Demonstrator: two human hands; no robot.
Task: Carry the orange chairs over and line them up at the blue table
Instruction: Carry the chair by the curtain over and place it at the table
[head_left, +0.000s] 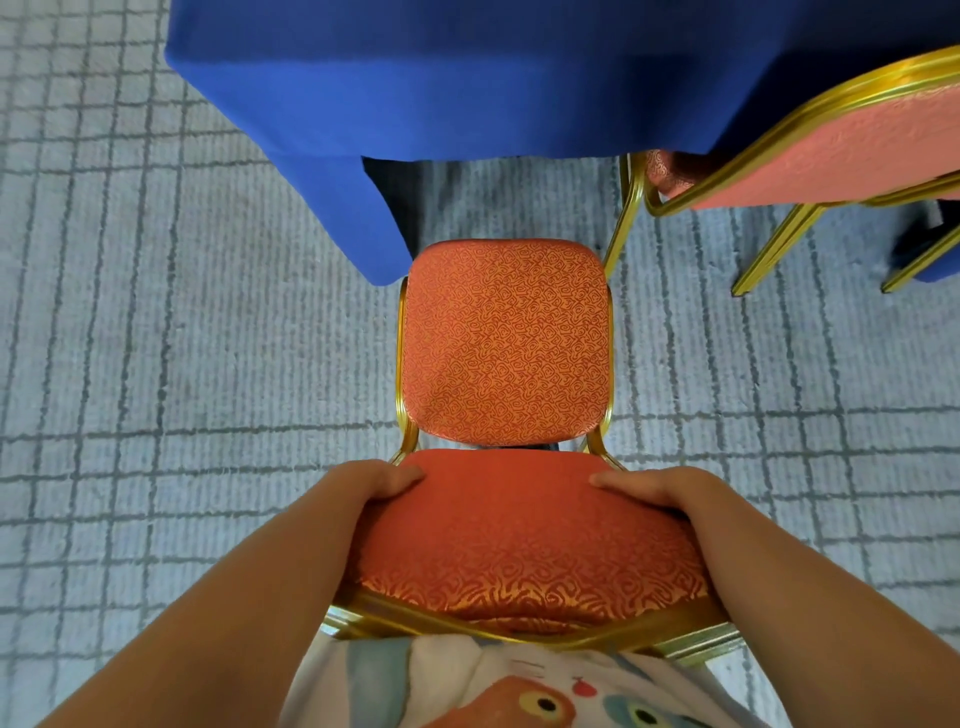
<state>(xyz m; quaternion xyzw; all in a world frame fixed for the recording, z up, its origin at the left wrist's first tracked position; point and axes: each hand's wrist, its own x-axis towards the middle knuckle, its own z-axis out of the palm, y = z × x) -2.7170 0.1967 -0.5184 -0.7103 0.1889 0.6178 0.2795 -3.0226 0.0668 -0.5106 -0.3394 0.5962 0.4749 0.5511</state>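
An orange chair (506, 343) with a gold metal frame stands right below me, its patterned seat facing the blue table (467, 78). My left hand (379, 480) grips the left side of its padded backrest, and my right hand (649, 486) grips the right side. The seat's front edge is close to the hanging blue tablecloth, beside the table's left corner. A second orange chair (841, 150) stands at the table on the right, seen from behind its backrest, with its seat tucked under the cloth.
Grey carpet (156, 389) with a dark grid pattern covers the floor on both sides of the chair. The gold legs (769, 249) of the second chair stand to the right of my chair. My printed shirt fills the bottom edge.
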